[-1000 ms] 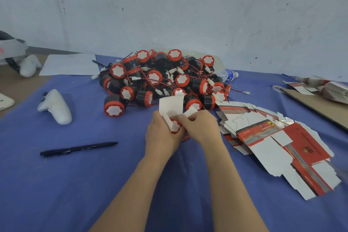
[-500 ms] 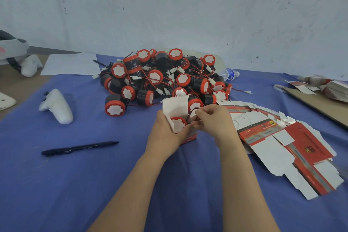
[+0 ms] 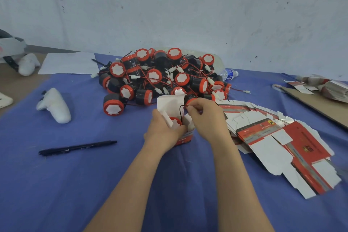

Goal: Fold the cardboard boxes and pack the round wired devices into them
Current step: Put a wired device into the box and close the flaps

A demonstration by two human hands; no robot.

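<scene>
Grips the open box [image 3: 169,102] on the cloth [image 3: 94,175] with left hand [image 3: 162,133], round device [image 3: 176,121] now sunk inside, and has just pinched its wire [image 3: 181,111] up with right hand [image 3: 205,118], likely to tuck in before closing.

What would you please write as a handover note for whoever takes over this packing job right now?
Left hand grips the open box, upright on the blue cloth. Right hand pinches the wire above the box mouth.
Done: one device sits inside that box; its wire is not yet tucked in and the lid flap is up.
Left: tuck the wire, close the flap, then fold the flat boxes at right and pack the pile of devices behind.
</scene>
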